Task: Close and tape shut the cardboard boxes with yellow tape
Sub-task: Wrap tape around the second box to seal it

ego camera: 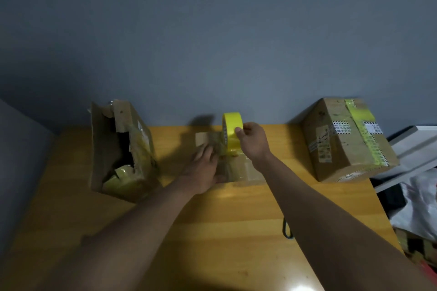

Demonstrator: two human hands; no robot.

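Both hands work over a small flat cardboard box (236, 168) at the middle of the wooden table (212, 231), seen from the head camera. The right hand (254, 143) pinches a roll of yellow tape (231, 132) between thumb and fingertips, holding it upright on edge above the far part of the box, with the roll's lower edge down at the box top. The left hand (201, 170) lies on the near left part of the same box, fingers fairly straight and spread, pressing down on the top; the hand is blurred, so the exact lie of each finger cannot be told. The box top looks glossy with clear film or old tape, and whether a fresh yellow strip already runs across it cannot be made out.

On the left side of the table stands a torn cardboard box (123, 149), its side ripped open, with dark contents and scraps of yellowish tape showing in the gap. It is well apart from the middle box. On the right, near the table's far corner, sits a sealed cardboard box (343, 142) with a yellow tape strip (361, 125) running over its top and down its front face, along with printed labels.

A dark cord loop (287, 231) lies on the table just beside the right forearm. Beyond the table's right edge are a white shelf (416, 146) and a white plastic bag (418, 208). A grey wall (212, 30) rises behind the table.
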